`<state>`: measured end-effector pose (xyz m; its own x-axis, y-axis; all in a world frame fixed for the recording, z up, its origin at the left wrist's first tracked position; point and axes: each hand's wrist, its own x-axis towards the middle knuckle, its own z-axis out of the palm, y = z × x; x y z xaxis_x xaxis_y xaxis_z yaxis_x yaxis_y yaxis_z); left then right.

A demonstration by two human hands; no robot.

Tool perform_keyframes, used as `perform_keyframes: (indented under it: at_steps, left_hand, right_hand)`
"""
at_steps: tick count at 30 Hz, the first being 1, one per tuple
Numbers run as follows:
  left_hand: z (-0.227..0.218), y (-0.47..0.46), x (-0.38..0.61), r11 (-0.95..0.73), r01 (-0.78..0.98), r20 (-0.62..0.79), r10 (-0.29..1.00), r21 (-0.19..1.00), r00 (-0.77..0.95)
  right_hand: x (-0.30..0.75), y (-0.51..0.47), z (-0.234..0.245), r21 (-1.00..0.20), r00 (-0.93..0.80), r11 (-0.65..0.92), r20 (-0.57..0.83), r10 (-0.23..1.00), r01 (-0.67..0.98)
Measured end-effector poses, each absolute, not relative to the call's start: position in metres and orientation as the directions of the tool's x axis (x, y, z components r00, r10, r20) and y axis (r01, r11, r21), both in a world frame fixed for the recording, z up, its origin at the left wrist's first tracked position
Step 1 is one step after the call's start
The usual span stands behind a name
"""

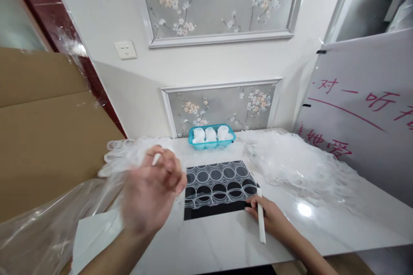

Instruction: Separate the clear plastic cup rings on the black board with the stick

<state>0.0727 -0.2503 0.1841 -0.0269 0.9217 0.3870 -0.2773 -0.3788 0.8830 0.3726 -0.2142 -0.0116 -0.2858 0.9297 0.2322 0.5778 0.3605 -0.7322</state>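
Observation:
My left hand (151, 189) is raised to the left of the black mat (216, 213), blurred by motion. Its fingers are curled, and a small white piece (156, 159) shows between them; I cannot make out its kind. On the mat lies a clear plastic sheet (216, 175) with rows of white-outlined rings. At the mat's right edge, my right hand (266, 212) grips a slim white stick-shaped tool (261, 221), its upper end at the sheet's corner. The thumb and a fingertip rest near the sheet's lower right corner.
A blue basket (211, 146) holding several white rolls stands against the wall. Clear plastic ring pieces pile up on the right (297, 159) and the left (129, 150). A cardboard sheet (48, 137) is at left, a board with red writing (361, 107) at right.

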Motion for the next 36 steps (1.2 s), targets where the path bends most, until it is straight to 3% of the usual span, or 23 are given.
perform_keyframes:
  at_steps: [2, 4, 6, 9, 11, 13, 15, 21, 25, 30, 36]
  left_hand:
    - [0.150, -0.223, 0.071, -0.268, -0.131, 0.288, 0.942, 0.955, 0.171]
    - [0.108, -0.203, 0.060, -0.204, 0.321, 0.094, 0.940, 0.925, 0.327]
    - [0.067, -0.192, 0.046, -0.274, 0.665, -0.013, 0.920, 0.695, 0.392]
    - [0.028, -0.187, 0.032, -0.293, 0.891, -0.020, 0.948, 0.348, 0.319]
    - [0.018, -0.186, 0.028, -0.228, 0.940, -0.030, 0.969, 0.254, 0.244]
    - [0.016, -0.183, 0.024, -0.185, 0.951, -0.045, 0.978, 0.246, 0.202]
    - [0.019, -0.181, 0.020, -0.189, 0.942, -0.064, 0.975, 0.277, 0.214]
    - [0.022, -0.176, 0.010, -0.467, 0.794, -0.058, 0.848, 0.388, 0.527]
    - [0.013, -0.174, 0.007, -0.447, 0.804, 0.039, 0.881, 0.392, 0.471]
    - [0.003, -0.169, 0.006, -0.340, 0.917, -0.015, 0.936, 0.209, 0.351]
    - [0.001, -0.166, 0.009, -0.385, 0.920, -0.051, 0.920, 0.075, 0.389]
  right_hand:
    - [0.369, -0.213, -0.006, -0.738, -0.291, 0.349, 0.213, 0.933, 0.577]
    - [0.361, -0.209, 0.001, -0.759, -0.282, 0.312, 0.175, 0.943, 0.571]
    - [0.349, -0.202, 0.008, -0.803, -0.249, 0.249, 0.130, 0.960, 0.541]
    - [0.330, -0.184, 0.016, -0.795, -0.243, 0.250, 0.132, 0.961, 0.552]
    - [0.323, -0.169, 0.020, -0.660, -0.285, 0.335, 0.187, 0.940, 0.672]
    - [0.323, -0.156, 0.022, -0.483, -0.305, 0.375, 0.220, 0.927, 0.791]
    - [0.328, -0.146, 0.022, -0.426, -0.286, 0.341, 0.188, 0.940, 0.838]
    - [0.305, -0.123, 0.031, -0.733, -0.288, 0.261, 0.093, 0.953, 0.628]
    - [0.247, -0.092, 0.026, -0.808, -0.412, 0.363, 0.166, 0.896, 0.463]
    - [0.204, -0.069, 0.002, -0.874, -0.503, 0.319, 0.103, 0.858, 0.365]
    - [0.205, -0.079, -0.008, -0.824, -0.411, 0.326, 0.127, 0.903, 0.463]
